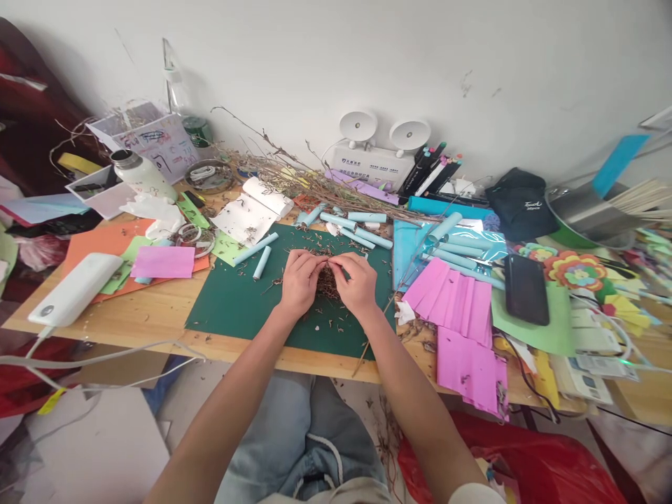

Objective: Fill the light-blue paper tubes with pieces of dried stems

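Hands: your left hand (301, 283) and right hand (358, 281) are closed to a pinch, fingertips meeting; what they grip, you cannot tell.
Dried plant bits (328, 285): heaped on the green mat (236, 294), beneath and between your hands.
Surroundings: pale-blue tubes (366, 217) lie beyond; a long twig (388, 304) crosses under your right forearm; pink paper (467, 360) lies rightward on the desk (173, 308).
Containers: the metal pot (577, 213) holds wooden sticks (648, 201); the white tray (109, 202), dark objects (93, 186).

Viewing remotely, I record a pale right sleeve (477, 494), faded blue trousers (265, 444) and a whitish drawstring (337, 453).
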`<act>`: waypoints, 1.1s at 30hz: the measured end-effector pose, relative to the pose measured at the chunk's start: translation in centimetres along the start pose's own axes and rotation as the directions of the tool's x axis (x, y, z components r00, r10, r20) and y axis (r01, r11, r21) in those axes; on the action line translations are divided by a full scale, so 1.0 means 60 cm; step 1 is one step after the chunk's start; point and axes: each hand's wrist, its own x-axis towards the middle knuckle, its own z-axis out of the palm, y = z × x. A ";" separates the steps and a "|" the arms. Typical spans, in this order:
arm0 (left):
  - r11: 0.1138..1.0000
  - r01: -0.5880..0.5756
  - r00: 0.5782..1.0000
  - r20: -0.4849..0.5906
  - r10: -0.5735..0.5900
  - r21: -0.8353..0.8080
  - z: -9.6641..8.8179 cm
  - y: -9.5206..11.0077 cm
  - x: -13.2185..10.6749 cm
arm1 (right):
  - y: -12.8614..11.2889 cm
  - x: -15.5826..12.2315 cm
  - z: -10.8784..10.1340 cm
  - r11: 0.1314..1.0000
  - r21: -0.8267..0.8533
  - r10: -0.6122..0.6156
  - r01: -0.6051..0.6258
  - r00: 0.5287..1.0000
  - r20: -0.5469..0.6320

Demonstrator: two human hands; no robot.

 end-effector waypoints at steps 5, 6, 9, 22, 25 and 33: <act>1.000 -0.008 1.000 -0.024 0.008 0.002 0.000 -0.003 -0.001 | -0.005 0.002 -0.004 1.000 0.022 0.008 -0.007 1.000 -0.018; 1.000 -0.014 1.000 -0.028 0.014 0.011 0.001 -0.004 -0.002 | -0.006 0.002 -0.003 1.000 0.026 0.003 -0.003 1.000 -0.017; 0.998 -0.037 0.999 -0.028 0.039 0.057 0.002 -0.003 -0.004 | -0.011 0.001 0.000 1.000 0.012 0.002 -0.002 1.000 -0.023; 0.977 -0.040 0.997 -0.058 0.053 0.211 0.002 0.002 -0.008 | 0.004 0.008 -0.009 0.985 -0.090 0.148 -0.149 0.989 -0.025; 0.978 -0.035 0.998 -0.050 0.046 0.207 0.003 -0.005 -0.008 | -0.003 0.007 -0.010 0.992 -0.052 0.113 -0.114 0.994 -0.005; 0.988 -0.015 1.000 -0.019 0.018 0.150 0.007 -0.009 -0.011 | -0.001 0.002 -0.001 0.999 0.027 0.023 -0.024 1.000 0.021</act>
